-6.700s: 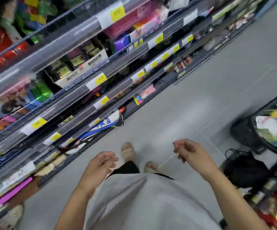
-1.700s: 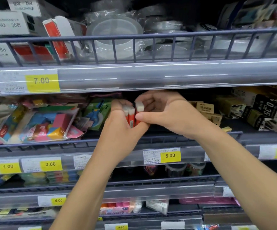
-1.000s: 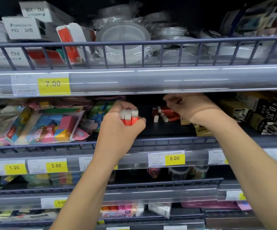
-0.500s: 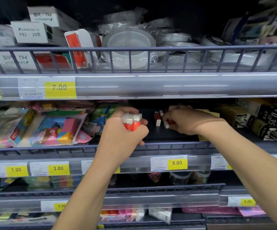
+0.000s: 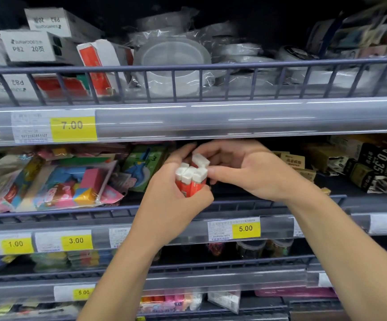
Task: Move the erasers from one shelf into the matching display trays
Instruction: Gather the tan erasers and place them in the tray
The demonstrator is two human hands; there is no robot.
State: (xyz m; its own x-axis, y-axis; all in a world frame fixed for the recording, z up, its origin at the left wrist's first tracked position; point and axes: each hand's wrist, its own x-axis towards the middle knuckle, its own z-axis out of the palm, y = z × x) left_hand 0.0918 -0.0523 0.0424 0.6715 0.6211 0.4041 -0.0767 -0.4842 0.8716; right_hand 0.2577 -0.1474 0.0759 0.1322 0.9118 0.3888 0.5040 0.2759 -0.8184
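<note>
My left hand [image 5: 171,200] grips a bundle of several white erasers in red sleeves [image 5: 191,179], held upright in front of the middle shelf [image 5: 269,205]. My right hand [image 5: 245,170] is right beside it and pinches one more white eraser [image 5: 200,159] at the top of the bundle. Both hands cover the shelf spot behind them, so any loose erasers lying there are hidden.
Bags of colourful erasers [image 5: 55,181] fill the shelf to the left. Brown and black boxes [image 5: 373,165] stand to the right. The shelf above holds tape rolls [image 5: 174,63] and white boxes [image 5: 30,45] behind a wire rail. Yellow price tags line the shelf edges.
My right hand picked an eraser off the shelf and brought it left to the bundle in my left hand. The left hand stayed in place, still holding the bundle.
</note>
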